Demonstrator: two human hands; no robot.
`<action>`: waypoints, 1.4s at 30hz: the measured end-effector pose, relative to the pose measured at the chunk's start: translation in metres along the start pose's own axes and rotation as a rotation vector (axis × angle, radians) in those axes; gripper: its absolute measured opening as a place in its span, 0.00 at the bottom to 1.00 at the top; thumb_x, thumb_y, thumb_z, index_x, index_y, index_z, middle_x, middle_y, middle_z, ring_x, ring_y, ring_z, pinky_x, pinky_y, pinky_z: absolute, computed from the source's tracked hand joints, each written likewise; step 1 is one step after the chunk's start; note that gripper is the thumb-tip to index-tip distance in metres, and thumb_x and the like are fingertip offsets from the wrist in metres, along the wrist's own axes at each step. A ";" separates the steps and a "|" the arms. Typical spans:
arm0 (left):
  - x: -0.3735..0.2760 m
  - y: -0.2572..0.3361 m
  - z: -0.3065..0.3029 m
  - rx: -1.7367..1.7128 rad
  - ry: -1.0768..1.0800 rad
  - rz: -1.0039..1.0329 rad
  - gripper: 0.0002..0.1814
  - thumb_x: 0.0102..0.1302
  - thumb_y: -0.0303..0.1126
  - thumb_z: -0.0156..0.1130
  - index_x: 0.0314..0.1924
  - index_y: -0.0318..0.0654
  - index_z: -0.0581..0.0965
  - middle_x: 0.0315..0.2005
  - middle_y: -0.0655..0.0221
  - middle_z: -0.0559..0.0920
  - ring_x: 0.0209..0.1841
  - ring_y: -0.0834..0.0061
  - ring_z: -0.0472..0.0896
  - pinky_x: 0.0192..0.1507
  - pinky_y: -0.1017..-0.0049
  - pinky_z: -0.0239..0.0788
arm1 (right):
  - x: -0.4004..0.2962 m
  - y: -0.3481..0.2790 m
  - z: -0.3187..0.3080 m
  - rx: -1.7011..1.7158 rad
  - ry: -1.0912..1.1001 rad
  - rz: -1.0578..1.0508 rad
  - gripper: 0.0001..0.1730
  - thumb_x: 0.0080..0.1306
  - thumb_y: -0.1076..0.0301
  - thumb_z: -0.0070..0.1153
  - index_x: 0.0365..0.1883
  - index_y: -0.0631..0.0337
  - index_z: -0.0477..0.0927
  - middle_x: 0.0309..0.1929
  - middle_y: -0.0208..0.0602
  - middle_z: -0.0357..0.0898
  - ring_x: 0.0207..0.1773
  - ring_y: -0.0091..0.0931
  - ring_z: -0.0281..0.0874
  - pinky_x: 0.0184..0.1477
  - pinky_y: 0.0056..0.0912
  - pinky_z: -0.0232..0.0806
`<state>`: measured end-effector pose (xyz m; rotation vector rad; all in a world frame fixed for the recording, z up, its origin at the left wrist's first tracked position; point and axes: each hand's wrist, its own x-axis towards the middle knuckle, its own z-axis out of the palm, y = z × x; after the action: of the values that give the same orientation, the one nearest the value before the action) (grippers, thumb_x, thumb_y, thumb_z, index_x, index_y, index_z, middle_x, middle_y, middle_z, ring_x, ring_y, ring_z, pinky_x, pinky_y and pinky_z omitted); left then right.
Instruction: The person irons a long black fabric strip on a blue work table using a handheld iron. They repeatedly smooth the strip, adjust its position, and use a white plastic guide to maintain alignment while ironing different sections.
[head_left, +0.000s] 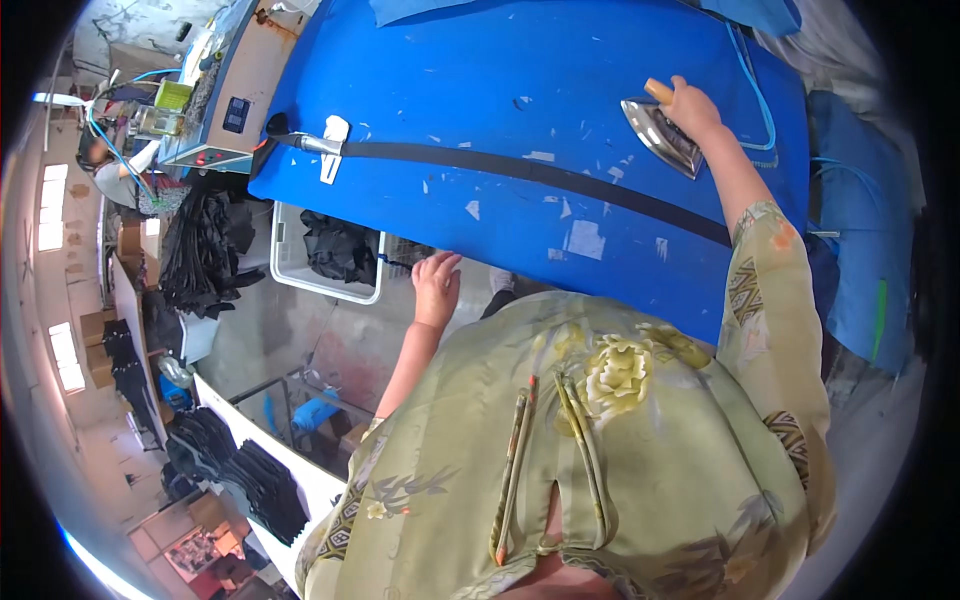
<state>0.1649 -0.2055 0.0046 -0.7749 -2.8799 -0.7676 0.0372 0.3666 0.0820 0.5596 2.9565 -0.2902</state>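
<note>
My right hand is closed around the handle of a metal iron, which rests on the blue ironing table at the right. A long black fabric strip runs across the table, from a metal guide with white tape at the left to the table's front edge at the right. My left hand hangs just off the front edge, fingers loosely bent; a dark cord or strip end lies beside its fingertips, and whether it is held is unclear.
Below the table's left side stands a white plastic basket with black fabric. A control box sits at the upper left. Light blue hose loops at the right. Black fabric stacks lie on a white table. A person is at far left.
</note>
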 end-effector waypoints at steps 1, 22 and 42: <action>-0.005 0.015 0.005 0.005 -0.006 0.003 0.19 0.62 0.23 0.65 0.54 0.45 0.81 0.53 0.67 0.82 0.56 0.60 0.78 0.64 0.58 0.61 | -0.003 0.006 -0.008 0.010 0.019 0.009 0.33 0.62 0.58 0.66 0.62 0.63 0.71 0.49 0.54 0.85 0.55 0.49 0.83 0.56 0.51 0.74; -0.051 0.110 0.025 0.089 -0.183 -0.131 0.18 0.63 0.27 0.65 0.54 0.44 0.81 0.55 0.63 0.80 0.60 0.60 0.76 0.65 0.55 0.61 | -0.121 0.032 0.093 0.264 -0.278 -0.348 0.13 0.58 0.70 0.65 0.38 0.60 0.75 0.37 0.45 0.81 0.45 0.45 0.81 0.47 0.50 0.71; -0.027 0.077 0.036 0.044 -0.314 -0.059 0.18 0.65 0.30 0.64 0.56 0.45 0.81 0.58 0.62 0.79 0.62 0.58 0.76 0.64 0.54 0.63 | -0.146 0.084 0.059 0.591 -0.459 -0.189 0.17 0.57 0.64 0.65 0.40 0.68 0.81 0.39 0.43 0.84 0.41 0.33 0.81 0.43 0.38 0.72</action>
<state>0.2277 -0.1427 0.0024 -0.8806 -3.1968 -0.6356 0.2083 0.3798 0.0325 0.2128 2.4468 -1.1583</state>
